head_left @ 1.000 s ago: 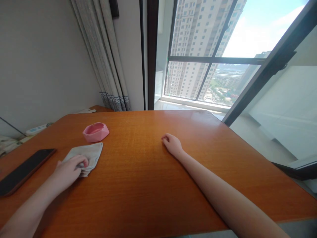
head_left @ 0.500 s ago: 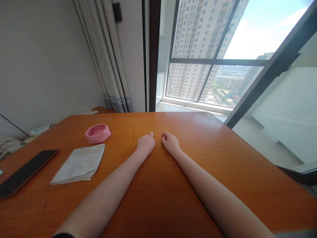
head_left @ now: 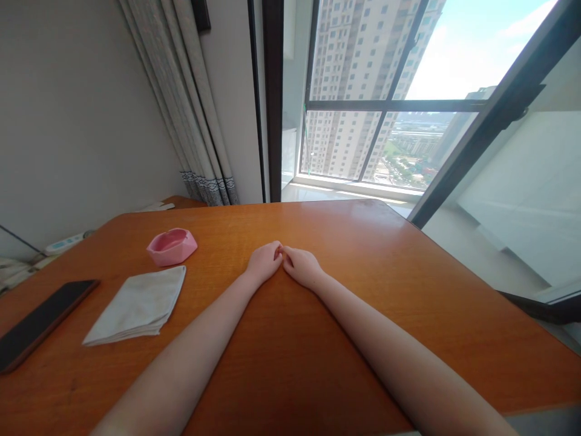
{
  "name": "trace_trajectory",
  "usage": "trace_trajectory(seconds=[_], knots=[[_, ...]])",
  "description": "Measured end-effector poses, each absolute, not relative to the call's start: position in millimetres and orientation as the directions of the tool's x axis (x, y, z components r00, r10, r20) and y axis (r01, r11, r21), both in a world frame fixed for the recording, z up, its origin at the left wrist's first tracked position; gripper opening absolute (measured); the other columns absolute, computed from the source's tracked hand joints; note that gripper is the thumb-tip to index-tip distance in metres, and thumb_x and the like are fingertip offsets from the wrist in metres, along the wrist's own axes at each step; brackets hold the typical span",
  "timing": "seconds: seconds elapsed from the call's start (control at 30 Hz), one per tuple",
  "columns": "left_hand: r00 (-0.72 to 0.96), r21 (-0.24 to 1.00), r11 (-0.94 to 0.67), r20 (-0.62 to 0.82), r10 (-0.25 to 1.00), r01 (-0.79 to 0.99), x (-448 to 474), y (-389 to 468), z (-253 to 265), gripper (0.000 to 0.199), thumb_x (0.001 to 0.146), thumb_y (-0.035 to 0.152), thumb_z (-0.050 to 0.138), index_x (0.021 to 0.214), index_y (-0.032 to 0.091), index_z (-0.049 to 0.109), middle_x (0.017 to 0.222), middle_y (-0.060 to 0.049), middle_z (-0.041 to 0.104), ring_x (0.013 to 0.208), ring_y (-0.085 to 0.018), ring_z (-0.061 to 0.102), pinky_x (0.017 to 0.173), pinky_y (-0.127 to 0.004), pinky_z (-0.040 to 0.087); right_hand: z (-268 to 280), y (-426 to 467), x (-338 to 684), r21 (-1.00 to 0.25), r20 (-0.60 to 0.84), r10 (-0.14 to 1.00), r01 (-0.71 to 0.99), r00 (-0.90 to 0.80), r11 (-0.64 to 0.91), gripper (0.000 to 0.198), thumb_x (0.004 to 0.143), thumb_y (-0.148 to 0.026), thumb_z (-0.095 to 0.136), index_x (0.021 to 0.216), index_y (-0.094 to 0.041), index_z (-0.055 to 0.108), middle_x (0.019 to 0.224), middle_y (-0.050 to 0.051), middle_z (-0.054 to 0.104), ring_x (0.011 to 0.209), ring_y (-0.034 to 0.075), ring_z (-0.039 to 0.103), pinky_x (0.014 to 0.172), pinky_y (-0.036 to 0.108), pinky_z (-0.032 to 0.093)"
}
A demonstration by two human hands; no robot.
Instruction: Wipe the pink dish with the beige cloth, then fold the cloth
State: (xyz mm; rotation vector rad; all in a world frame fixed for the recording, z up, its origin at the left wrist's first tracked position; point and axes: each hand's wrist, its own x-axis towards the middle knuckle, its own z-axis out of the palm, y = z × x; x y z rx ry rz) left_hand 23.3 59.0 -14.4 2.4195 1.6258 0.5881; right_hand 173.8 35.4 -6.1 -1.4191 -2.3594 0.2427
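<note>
My left hand [head_left: 264, 261] is over the middle of the wooden table [head_left: 281, 363], its fingers curled inward. Facing it from the right is my right hand [head_left: 303, 267], also closed, with thumb and index finger brought toward each other. The fingertips of both hands meet or nearly meet. Whatever may be between the fingers is hidden or too small to make out. Left of my left hand lies a folded pale cloth [head_left: 136, 306]. Behind the cloth stands a pink angular ashtray [head_left: 172, 248].
A dark flat slab with a brown edge [head_left: 43, 324] lies at the table's left. A white power strip [head_left: 64, 244] is past the left edge. Beyond the table's far edge are a grey curtain [head_left: 181, 103] and a large window [head_left: 345, 139].
My hands have come together, closing the gap between their fingertips. My left index finger, which stuck out, is now curled in. The view has shifted slightly.
</note>
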Motion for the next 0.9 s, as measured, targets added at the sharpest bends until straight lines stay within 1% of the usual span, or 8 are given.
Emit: trace_trajectory(seconds=[0.1, 0.2, 0.47, 0.9], knots=[[0.369, 0.337, -0.436, 0.244, 0.897, 0.835, 27.2, 57.2, -14.8, 0.008, 0.08, 0.021, 0.044, 0.082, 0.021, 0.052, 0.085, -0.003, 0.064, 0.079, -0.019, 0.058, 0.067, -0.029, 0.04, -3.5, 34.5, 173.4, -0.333, 0.191, 0.891, 0.827, -0.411, 0.453, 0.028, 0.087, -0.022, 0.038, 0.107, -0.023, 0.056, 0.098, 0.004, 0.069, 0.087, 0.018, 0.063, 0.071, 0.025, 0.038], [0.371, 0.347, -0.433, 0.233, 0.899, 0.832, 26.7, 55.9, -14.7, 0.007, 0.08, 0.022, 0.044, 0.082, 0.021, 0.051, 0.085, -0.003, 0.063, 0.078, -0.018, 0.058, 0.067, -0.029, 0.04, -3.0, 33.5, 173.7, -0.332, 0.188, 0.891, 0.827, -0.414, 0.454, 0.028, 0.087, -0.022, 0.037, 0.108, -0.023, 0.055, 0.1, 0.005, 0.069, 0.089, 0.018, 0.062, 0.072, 0.025, 0.039], [0.374, 0.36, -0.442, 0.244, 0.895, 0.822, 25.8, 56.8, -15.6, 0.006, 0.08, 0.021, 0.044, 0.081, 0.021, 0.05, 0.084, -0.003, 0.063, 0.077, -0.018, 0.057, 0.067, -0.029, 0.04, -5.5, 33.9, 174.8, -0.332, 0.22, 0.874, 0.809, -0.433, 0.484, 0.027, 0.087, -0.021, 0.036, 0.106, -0.023, 0.055, 0.098, 0.005, 0.068, 0.087, 0.019, 0.062, 0.071, 0.026, 0.038], [0.359, 0.364, -0.418, 0.221, 0.907, 0.832, 26.6, 55.5, -13.6, 0.01, 0.08, 0.022, 0.044, 0.084, 0.021, 0.053, 0.088, -0.004, 0.064, 0.081, -0.018, 0.058, 0.07, -0.029, 0.042, -4.2, 33.5, 174.4, -0.345, 0.202, 0.883, 0.813, -0.424, 0.47, 0.029, 0.087, -0.022, 0.037, 0.11, -0.023, 0.055, 0.098, 0.005, 0.068, 0.087, 0.019, 0.061, 0.072, 0.026, 0.038]])
